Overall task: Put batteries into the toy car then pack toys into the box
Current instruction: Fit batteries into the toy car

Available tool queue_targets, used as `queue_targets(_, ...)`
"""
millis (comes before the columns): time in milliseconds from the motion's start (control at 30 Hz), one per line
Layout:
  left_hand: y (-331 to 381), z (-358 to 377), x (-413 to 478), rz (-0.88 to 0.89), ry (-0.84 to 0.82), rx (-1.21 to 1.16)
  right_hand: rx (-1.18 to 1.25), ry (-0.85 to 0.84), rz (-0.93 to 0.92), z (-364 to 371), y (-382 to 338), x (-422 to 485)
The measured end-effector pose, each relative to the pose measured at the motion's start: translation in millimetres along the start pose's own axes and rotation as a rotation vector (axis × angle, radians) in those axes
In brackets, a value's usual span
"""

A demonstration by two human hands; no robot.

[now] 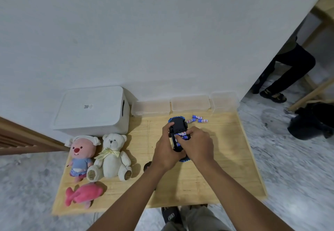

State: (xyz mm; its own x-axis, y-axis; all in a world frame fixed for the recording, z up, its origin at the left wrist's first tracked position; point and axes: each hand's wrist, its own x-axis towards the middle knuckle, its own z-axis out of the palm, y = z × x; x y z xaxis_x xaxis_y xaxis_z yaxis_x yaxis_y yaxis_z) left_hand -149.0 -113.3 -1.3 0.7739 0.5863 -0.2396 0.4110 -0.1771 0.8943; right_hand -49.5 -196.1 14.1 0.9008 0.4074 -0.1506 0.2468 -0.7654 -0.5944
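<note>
The blue toy car (178,122) lies upside down on the wooden table (216,167), its black underside up. My left hand (167,151) grips its left side. My right hand (197,144) presses a blue-and-white battery (182,134) in the open compartment, where more batteries show. Three loose batteries (198,119) lie just beyond the car to the right. A white lidded box (92,111) stands at the table's back left.
A pink beaver plush (80,155), a white teddy bear (113,155) and a pink fish plush (83,194) lie on the left. Clear plastic containers (189,104) line the wall. A small black piece (147,165) lies by my left wrist. Another person's legs (287,73) stand at the right.
</note>
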Motion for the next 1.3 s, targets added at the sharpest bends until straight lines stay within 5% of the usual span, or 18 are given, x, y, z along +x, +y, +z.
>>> queue_targets(467,-3.3,-10.2,-1.5,0.012,-0.036,0.111,0.370,-0.116,0.303,-0.2,-8.1,8.7)
queue_targets(800,-5.7,-20.4,5.2,0.000,-0.058,0.050,0.437,0.017,0.113,1.6,-15.9,-1.0)
queue_targets(1133,-7.1,-30.3,7.8,-0.011,-0.054,-0.020,0.666,-0.107,-0.018,-22.4,-19.3,11.7)
queue_targets(1300,-9.1,-33.3,10.8,-0.018,-0.047,-0.027,0.490,-0.253,0.019,-36.8,-24.4,24.8)
